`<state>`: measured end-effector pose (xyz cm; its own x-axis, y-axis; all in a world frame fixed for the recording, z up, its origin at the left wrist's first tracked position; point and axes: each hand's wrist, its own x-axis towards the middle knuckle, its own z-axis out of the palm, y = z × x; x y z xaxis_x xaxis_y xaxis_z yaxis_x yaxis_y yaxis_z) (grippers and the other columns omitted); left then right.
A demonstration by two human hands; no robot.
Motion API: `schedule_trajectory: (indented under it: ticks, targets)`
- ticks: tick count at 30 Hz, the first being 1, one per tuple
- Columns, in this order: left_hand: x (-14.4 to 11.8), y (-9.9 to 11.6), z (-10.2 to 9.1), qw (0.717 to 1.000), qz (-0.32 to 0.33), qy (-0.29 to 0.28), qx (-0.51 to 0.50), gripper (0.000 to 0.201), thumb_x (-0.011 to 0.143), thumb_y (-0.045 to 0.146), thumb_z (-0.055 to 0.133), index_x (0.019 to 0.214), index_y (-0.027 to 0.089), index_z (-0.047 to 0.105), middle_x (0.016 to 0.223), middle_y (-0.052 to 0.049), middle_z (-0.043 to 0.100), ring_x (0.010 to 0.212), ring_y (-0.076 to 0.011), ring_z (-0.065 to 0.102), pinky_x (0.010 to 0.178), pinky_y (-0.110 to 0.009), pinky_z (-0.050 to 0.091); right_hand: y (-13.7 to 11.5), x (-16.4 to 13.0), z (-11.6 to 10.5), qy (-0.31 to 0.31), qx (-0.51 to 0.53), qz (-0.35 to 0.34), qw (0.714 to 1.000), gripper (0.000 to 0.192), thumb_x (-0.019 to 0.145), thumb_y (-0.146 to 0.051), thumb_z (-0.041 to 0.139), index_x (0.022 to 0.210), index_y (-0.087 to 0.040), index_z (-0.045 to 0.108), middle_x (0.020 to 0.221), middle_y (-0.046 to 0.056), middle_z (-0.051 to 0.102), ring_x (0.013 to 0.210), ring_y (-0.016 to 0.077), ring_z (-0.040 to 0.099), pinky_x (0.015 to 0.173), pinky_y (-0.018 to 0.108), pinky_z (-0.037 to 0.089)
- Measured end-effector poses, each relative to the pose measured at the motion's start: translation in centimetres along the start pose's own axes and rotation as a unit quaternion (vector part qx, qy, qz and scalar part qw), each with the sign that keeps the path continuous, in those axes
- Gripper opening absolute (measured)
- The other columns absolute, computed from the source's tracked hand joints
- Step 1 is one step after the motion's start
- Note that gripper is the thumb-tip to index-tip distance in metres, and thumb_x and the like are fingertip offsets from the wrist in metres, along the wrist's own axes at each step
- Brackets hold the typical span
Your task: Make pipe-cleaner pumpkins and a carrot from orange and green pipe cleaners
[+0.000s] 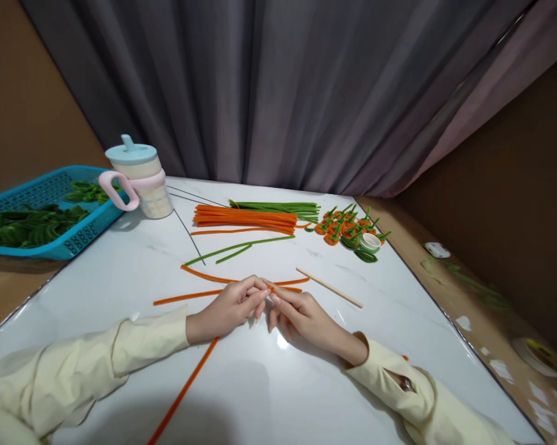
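My left hand and my right hand meet fingertip to fingertip over the white table, both pinching orange pipe cleaners that cross under them. One orange strand runs from beneath my left hand toward the near edge. Another curved orange strand lies just beyond my fingers. A thin wooden stick lies right of my hands, untouched. Two green pipe cleaners lie farther back.
Bundles of orange and green pipe cleaners lie at the back, with finished orange-and-green pieces and a small white cap. A lidded cup and a blue basket of green pieces stand left.
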<state>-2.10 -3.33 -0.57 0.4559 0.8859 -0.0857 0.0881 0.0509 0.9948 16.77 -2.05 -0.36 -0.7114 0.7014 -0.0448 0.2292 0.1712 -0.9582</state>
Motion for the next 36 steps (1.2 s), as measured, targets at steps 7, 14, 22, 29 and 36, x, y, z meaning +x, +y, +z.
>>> schedule_trajectory:
  ticks: [7, 14, 22, 29, 36]
  targets:
    - [0.1, 0.1, 0.0, 1.0, 0.006, 0.002, 0.008, 0.028, 0.092, 0.043, 0.044, 0.086, 0.016, 0.05, 0.058, 0.005, 0.052, 0.041, -0.0047, 0.03, 0.04, -0.018, 0.024, 0.2, 0.0, 0.0, 0.056, -0.009, -0.003, 0.998, 0.04, 0.095, -0.046, 0.038, 0.08, -0.015, 0.059, 0.052, -0.005, 0.045, 0.045, 0.0072, 0.039, 0.049, 0.02, 0.034]
    - [0.0, -0.1, 0.0, 0.998, 0.028, 0.011, 0.048, 0.027, 0.093, 0.042, 0.042, 0.086, 0.017, 0.05, 0.057, 0.005, 0.049, 0.045, -0.0063, 0.036, 0.043, -0.019, 0.027, -0.4, 0.0, 0.1, 0.046, -0.001, 0.011, 0.999, 0.043, 0.095, -0.047, 0.037, 0.07, -0.016, 0.055, 0.049, -0.006, 0.039, 0.043, 0.0071, 0.034, 0.049, 0.021, 0.031]
    - [0.0, -0.1, 0.0, 0.998, 0.035, 0.004, 0.047, 0.026, 0.094, 0.038, 0.041, 0.083, 0.016, 0.05, 0.057, 0.005, 0.05, 0.045, -0.0059, 0.037, 0.046, -0.02, 0.031, -0.6, 0.1, 0.2, 0.07, -0.081, -0.051, 0.993, 0.043, 0.097, -0.037, 0.035, 0.069, -0.015, 0.059, 0.053, -0.004, 0.043, 0.053, 0.009, 0.043, 0.067, 0.022, 0.041]
    - [0.0, -0.7, -0.2, 0.997, 0.051, -0.003, 0.06, 0.023, 0.095, 0.034, 0.041, 0.083, 0.016, 0.049, 0.058, 0.004, 0.053, 0.052, -0.008, 0.049, 0.054, -0.021, 0.04, 1.0, 0.1, 0.7, 0.106, -0.21, -0.152, 0.96, 0.036, 0.097, -0.023, 0.033, 0.126, -0.015, 0.052, 0.077, 0.004, 0.064, 0.068, 0.0136, 0.058, 0.067, 0.024, 0.048]
    - [-0.1, -0.5, -0.1, 0.994, 0.053, 0.01, 0.094, 0.021, 0.094, 0.031, 0.04, 0.08, 0.017, 0.047, 0.057, 0.005, 0.054, 0.051, -0.0079, 0.048, 0.051, -0.02, 0.038, 3.0, -0.2, 1.4, 0.114, -0.354, -0.168, 0.913, 0.058, 0.09, -0.01, 0.031, 0.146, -0.015, 0.018, 0.1, 0.016, 0.066, 0.077, 0.0222, 0.065, 0.063, 0.034, 0.054]
